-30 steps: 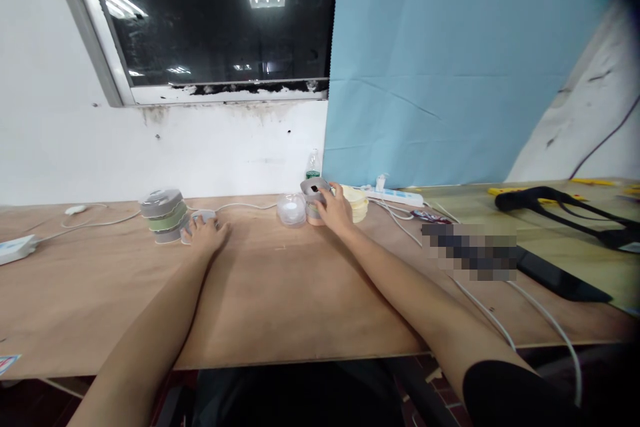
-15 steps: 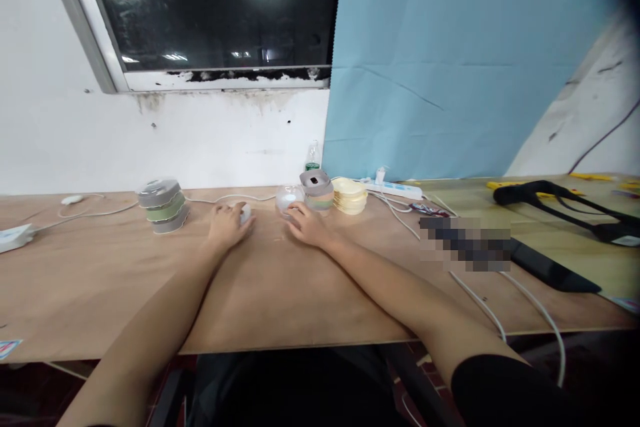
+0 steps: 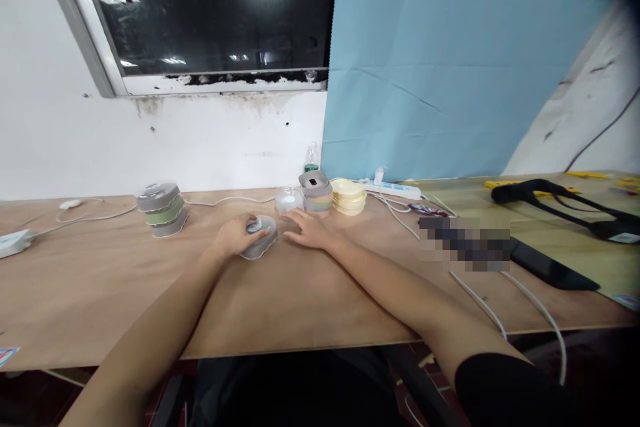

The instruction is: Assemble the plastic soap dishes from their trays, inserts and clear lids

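My left hand [image 3: 237, 234] grips a grey container [image 3: 263, 247] with a clear cover on its top, and the thumb lies across it. The container is tilted just above or on the tabletop; which one I cannot tell. My right hand [image 3: 311, 229] has its fingers apart, its fingertips at the near edge of a stack of clear plastic lids [image 3: 289, 200]; whether they touch is unclear. Right behind that hand stands a stack of grey and coloured containers [image 3: 317, 192]. Beside it are stacked pale yellow containers [image 3: 349, 197].
On the left stands a grey and green container stack [image 3: 161, 209]. A plastic bottle [image 3: 311, 159] is by the wall. Behind the yellow stack lies a power strip [image 3: 393, 189] with white cables. To the right are a black flat object [image 3: 550, 263] and a black frame [image 3: 565, 207].
The grey container has come into view in my left hand, which has shifted slightly right and nearer. My right hand has drawn slightly back from the clear lids, its fingers more spread.
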Action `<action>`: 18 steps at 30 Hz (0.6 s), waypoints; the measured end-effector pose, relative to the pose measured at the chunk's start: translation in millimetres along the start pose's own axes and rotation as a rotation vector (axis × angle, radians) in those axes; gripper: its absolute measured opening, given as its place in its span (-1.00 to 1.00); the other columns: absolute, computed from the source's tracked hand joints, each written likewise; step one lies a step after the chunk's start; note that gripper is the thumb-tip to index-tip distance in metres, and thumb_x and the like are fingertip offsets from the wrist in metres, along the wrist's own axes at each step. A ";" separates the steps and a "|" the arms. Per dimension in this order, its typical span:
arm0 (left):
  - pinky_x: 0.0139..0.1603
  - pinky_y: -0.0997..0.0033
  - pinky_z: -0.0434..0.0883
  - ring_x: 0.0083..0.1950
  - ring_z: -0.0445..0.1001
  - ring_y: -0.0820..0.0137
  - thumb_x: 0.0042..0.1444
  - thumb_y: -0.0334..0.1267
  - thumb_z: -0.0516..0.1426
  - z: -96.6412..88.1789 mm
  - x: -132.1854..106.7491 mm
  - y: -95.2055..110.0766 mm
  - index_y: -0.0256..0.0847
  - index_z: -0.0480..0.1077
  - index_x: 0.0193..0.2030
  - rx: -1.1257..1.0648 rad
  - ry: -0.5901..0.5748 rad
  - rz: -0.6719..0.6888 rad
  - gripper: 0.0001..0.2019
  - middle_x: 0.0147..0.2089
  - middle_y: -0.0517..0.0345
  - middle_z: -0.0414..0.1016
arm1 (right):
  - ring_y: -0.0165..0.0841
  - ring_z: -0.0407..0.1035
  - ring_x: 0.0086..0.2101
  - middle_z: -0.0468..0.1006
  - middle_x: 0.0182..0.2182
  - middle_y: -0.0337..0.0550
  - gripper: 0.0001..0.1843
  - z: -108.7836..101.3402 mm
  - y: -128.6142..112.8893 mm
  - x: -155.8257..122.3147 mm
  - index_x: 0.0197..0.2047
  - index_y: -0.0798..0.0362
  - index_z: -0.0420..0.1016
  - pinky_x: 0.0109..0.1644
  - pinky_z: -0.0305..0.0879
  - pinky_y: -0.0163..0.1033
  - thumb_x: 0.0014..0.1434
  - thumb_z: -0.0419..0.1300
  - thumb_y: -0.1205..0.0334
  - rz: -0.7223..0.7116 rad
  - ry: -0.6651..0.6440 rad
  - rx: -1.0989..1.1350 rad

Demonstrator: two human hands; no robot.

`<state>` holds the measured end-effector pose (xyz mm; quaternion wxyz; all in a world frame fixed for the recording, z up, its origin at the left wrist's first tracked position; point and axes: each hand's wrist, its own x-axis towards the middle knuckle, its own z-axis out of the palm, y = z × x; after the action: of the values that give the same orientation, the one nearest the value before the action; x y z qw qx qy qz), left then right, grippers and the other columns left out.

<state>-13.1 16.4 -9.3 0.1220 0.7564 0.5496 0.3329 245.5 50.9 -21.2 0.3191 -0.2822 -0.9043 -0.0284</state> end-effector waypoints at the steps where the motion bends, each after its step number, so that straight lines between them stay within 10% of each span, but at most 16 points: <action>1: -0.01 0.17 0.37 -0.02 0.50 0.03 -0.09 0.19 0.22 0.4 -0.4 -1.0 -0.18 0.46 0.01 -0.057 -0.037 0.062 -0.40 0.01 -0.10 0.52 | -0.18 0.32 0.04 0.40 0.07 -0.01 -0.40 -1.6 -1.6 0.2 0.21 0.00 0.26 0.10 0.29 -0.04 0.16 0.17 -0.03 -0.012 -0.027 0.015; 9: 0.04 0.17 0.40 0.02 0.50 0.15 0.17 0.10 0.02 11.2 -0.4 -4.9 -0.21 0.41 0.07 -0.108 0.018 0.186 -0.51 0.01 -0.03 0.53 | -0.11 0.37 0.04 0.44 0.10 0.02 -0.26 -6.4 -4.0 -0.7 0.25 0.02 0.26 0.10 0.28 -0.05 0.08 0.21 -0.16 0.033 -0.200 0.092; 18: 0.09 0.24 0.37 0.08 0.45 0.18 0.03 0.07 0.19 -5.5 -4.7 -5.5 -0.18 0.33 0.14 0.051 0.092 0.457 -0.42 0.11 0.03 0.47 | -0.34 0.44 -0.37 0.56 -0.09 -0.05 -0.46 7.0 1.2 -2.1 0.15 0.02 0.39 -0.18 0.36 -0.20 0.17 0.15 -0.06 0.163 0.152 0.152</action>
<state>-21.6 13.2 -10.0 -0.0008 0.8480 0.3773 0.3722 243.5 52.5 -28.2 0.4086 -0.3270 -0.8509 0.0448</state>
